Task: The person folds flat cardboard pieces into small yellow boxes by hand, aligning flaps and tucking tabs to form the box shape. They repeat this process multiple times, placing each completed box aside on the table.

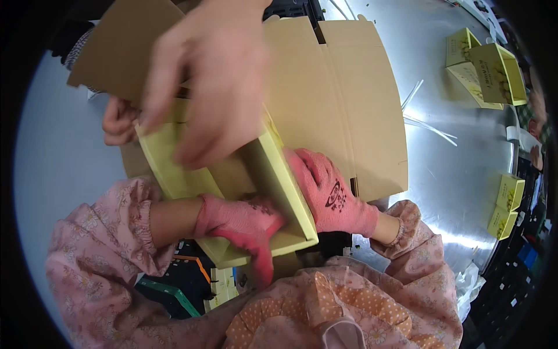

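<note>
A yellow paperboard box (296, 214), open at the top, sits tilted in front of me. My left hand (238, 221), in a pink glove, reaches inside it. The thumb stands apart over the near wall, and the fingers are blurred by motion near the right wall. Against the outside of that wall is my right hand (331, 195), also pink-gloved, with bent fingers steadying the box. Another person's bare hand (215, 81), smeared by motion, hangs above the box and hides part of its inside. A second bare hand (119, 122) touches the box's far left corner.
A flattened brown carton (349, 110) lies on the metal table (433, 168), with white strips (427, 125) beside it. Yellow boxes (494, 72) stand at the far right, and smaller ones (507, 203) lie nearer. A brown cardboard flap (125, 46) rises at the upper left.
</note>
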Demonstrator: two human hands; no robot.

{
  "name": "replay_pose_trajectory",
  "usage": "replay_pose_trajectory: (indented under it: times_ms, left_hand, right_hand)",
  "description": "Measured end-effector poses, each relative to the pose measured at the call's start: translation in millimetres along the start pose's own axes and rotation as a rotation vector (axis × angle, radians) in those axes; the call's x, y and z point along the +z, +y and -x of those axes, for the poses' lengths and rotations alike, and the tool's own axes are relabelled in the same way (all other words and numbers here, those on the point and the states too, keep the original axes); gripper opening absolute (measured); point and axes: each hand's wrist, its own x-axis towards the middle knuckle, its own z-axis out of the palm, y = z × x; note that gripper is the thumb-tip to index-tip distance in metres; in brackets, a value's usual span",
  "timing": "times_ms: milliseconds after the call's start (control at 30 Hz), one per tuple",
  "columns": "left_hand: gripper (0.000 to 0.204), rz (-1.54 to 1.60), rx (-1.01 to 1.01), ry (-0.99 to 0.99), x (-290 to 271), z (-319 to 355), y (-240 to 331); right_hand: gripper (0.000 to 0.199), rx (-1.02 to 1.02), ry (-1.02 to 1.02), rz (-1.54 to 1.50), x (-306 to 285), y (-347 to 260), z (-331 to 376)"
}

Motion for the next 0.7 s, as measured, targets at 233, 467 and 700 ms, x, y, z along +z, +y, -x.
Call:
replay_pose_trajectory:
  times_ms: [233, 467, 700]
  left_hand:
    - [0.062, -0.539, 0.062, 0.394, 29.1, 17.6, 5.6]
    - [0.042, -0.959, 0.524, 1.482, 121.4, 40.2, -61.5]
    - [0.057, 0.453, 0.732, 1.781, 149.6, -110.9, -189.3]
  right_hand:
    - [0.083, -0.382, 0.103, -0.115, -57.0, -47.7, -8.8]
    - [0.055, -0.395, -0.592, 0.619, -44.3, -92.0, -26.7]
    - [0.07, -0.093, -1.288, 0.315, -11.6, -92.6, -78.3]
